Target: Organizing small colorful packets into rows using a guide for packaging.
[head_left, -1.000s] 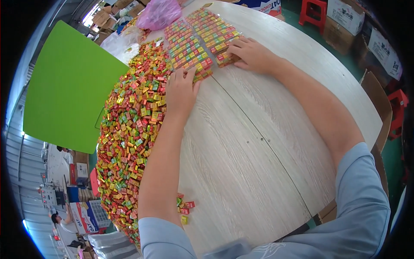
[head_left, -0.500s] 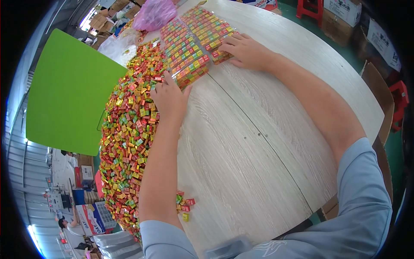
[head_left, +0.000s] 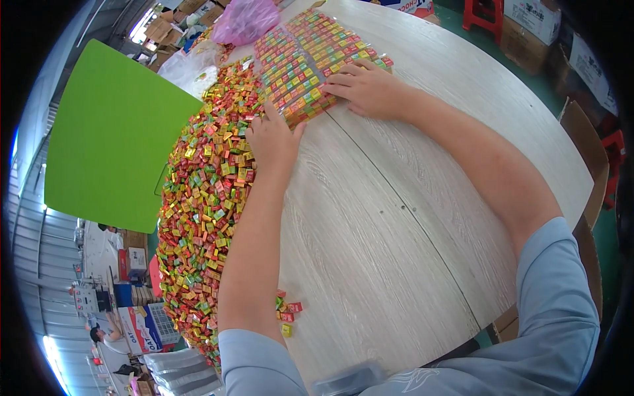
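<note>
Small foil-wrapped sweets in red, yellow, green and orange stand in tidy rows in two clear trays at the far middle, a left tray (head_left: 288,69) and a right tray (head_left: 333,41). At the left tray's near left corner is my left hand (head_left: 273,138), fingers extended, thumb apart, fingertips against the sweets. My right hand (head_left: 373,91) lies over the near rows, its fingers spread and pointing left, touching the sweets where the two trays meet. Its fingertips partly hide those rows. Beside my left forearm spreads a large heap of loose sweets (head_left: 210,191).
A green board (head_left: 119,138) stands behind the heap at left. A pink plastic bag (head_left: 246,21) sits beyond the trays. Several stray sweets (head_left: 288,311) lie by my left forearm on the pale wooden table (head_left: 370,251). Red stools and cartons (head_left: 528,30) stand at far right.
My right hand has slid left across the near rows, leaving sweets showing to its right. My left hand stays at the tray corner. The whole view has shifted slightly.
</note>
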The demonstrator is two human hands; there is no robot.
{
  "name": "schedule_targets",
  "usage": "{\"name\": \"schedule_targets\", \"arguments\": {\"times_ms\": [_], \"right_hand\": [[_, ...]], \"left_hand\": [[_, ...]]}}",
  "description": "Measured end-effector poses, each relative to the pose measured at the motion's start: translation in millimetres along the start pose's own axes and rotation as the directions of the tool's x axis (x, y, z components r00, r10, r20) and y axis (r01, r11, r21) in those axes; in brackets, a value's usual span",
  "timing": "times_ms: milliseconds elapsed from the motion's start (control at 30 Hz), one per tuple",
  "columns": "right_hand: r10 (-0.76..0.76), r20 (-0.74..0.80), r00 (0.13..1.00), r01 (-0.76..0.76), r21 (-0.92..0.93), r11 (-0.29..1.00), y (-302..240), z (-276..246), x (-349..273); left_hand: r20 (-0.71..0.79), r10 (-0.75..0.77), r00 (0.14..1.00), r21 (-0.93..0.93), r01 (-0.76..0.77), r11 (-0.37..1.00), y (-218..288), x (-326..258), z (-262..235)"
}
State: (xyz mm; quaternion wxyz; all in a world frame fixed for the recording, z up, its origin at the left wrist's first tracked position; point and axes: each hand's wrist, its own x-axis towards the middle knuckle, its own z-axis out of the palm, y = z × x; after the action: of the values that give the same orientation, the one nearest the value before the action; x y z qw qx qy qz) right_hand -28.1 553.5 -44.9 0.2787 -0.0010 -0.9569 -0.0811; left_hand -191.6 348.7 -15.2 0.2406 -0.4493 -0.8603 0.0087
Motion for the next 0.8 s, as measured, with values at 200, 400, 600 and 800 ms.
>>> {"name": "schedule_targets", "arguments": {"times_ms": [200,400,600,800], "right_hand": [[-0.03,-0.028,0.999,0.031,0.041,0.999,3.9,-2.4,-3.0],[0.331,-0.179,0.926,-0.33,0.037,0.943,51.7,-19.7,-4.7],[0.542,-0.126,0.831,-0.54,0.056,0.84,71.4,-13.8,-24.7],[0.453,-0.074,0.888,-0.447,0.091,0.89,58.7,0.1,-21.1]], "left_hand": [[-0.022,-0.002,1.0,-0.009,0.002,1.0,11.8,-0.9,-0.3],[-0.101,0.063,0.993,0.005,-0.063,0.998,0.5,-4.1,9.7],[-0.056,0.074,0.996,0.019,-0.073,0.997,-2.0,-1.5,11.2],[-0.136,0.091,0.986,0.053,-0.085,0.995,-6.6,-2.2,20.4]]}}
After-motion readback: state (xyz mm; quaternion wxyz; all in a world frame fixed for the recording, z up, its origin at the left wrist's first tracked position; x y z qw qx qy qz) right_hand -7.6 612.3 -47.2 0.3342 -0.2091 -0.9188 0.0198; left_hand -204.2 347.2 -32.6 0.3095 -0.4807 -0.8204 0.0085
